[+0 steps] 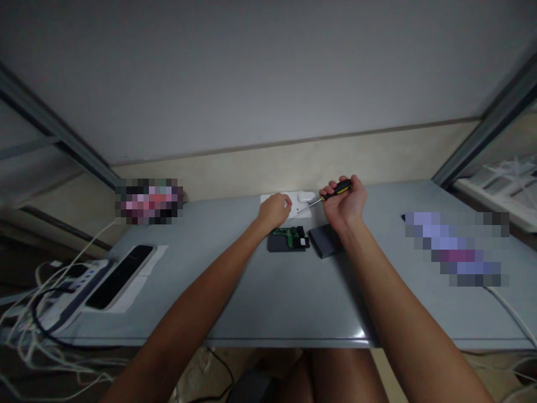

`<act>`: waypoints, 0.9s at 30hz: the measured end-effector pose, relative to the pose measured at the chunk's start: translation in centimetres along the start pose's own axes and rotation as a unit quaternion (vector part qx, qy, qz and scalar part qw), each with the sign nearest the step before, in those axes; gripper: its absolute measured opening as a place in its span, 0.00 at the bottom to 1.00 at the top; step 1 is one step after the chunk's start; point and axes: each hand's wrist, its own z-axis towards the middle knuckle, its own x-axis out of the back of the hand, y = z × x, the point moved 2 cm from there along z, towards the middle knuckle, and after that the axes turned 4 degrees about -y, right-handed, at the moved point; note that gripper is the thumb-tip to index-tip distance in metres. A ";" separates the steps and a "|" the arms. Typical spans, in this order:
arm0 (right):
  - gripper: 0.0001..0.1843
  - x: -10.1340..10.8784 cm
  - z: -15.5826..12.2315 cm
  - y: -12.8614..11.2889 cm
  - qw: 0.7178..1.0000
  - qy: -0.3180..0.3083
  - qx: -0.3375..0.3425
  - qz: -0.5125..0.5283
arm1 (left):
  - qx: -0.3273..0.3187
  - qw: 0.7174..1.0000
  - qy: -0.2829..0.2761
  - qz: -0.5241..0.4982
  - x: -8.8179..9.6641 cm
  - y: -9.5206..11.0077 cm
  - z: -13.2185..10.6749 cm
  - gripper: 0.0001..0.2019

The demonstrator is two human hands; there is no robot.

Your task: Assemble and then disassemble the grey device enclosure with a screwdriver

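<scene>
In the head view, my right hand [347, 206] grips a screwdriver [335, 190] by its black and yellow handle. Its thin metal shaft points down and left, over a white sheet [266, 198] at the back of the desk. My left hand [273, 211] is closed with curled fingers at the sheet's left side; whether anything sits between the fingertips is hidden. Just below it lies a hard drive with a green circuit board [289, 239]. A dark grey flat box [325, 242] rests beside the drive, partly behind my right wrist. A small white rounded case [305, 197] sits on the sheet.
A black-screened phone [121, 277] lies on white paper at the left, next to a power strip [79, 296] with tangled cables. Blurred-out items occupy the far left and right of the grey desk [268, 308]. A wall stands close behind.
</scene>
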 end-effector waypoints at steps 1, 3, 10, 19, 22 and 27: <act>0.18 0.1 0.1 -0.1 1.000 0.005 -0.002 -0.001 | 0.000 1.000 -0.003 0.000 -0.4 -0.1 0.3 0.12; 0.18 0.1 0.2 -0.2 1.000 0.016 -0.008 -0.001 | -0.004 1.000 -0.008 -0.001 -0.9 -0.5 0.5 0.12; 0.18 0.0 0.5 -0.6 1.000 0.027 -0.008 0.002 | -0.111 0.994 -0.001 -0.014 0.2 -0.7 -4.0 0.19; 0.17 -0.7 0.1 -2.1 0.999 -0.050 0.017 -0.005 | -0.183 0.982 -0.039 -0.021 -1.1 0.6 -9.1 0.27; 0.18 -0.5 0.2 -2.0 0.998 -0.056 0.011 -0.010 | -0.183 0.981 -0.024 -0.056 -0.5 0.3 -8.6 0.28; 0.18 0.8 0.6 -1.4 0.999 -0.042 0.004 -0.006 | -0.219 0.965 0.026 -0.144 0.2 2.1 -9.9 0.31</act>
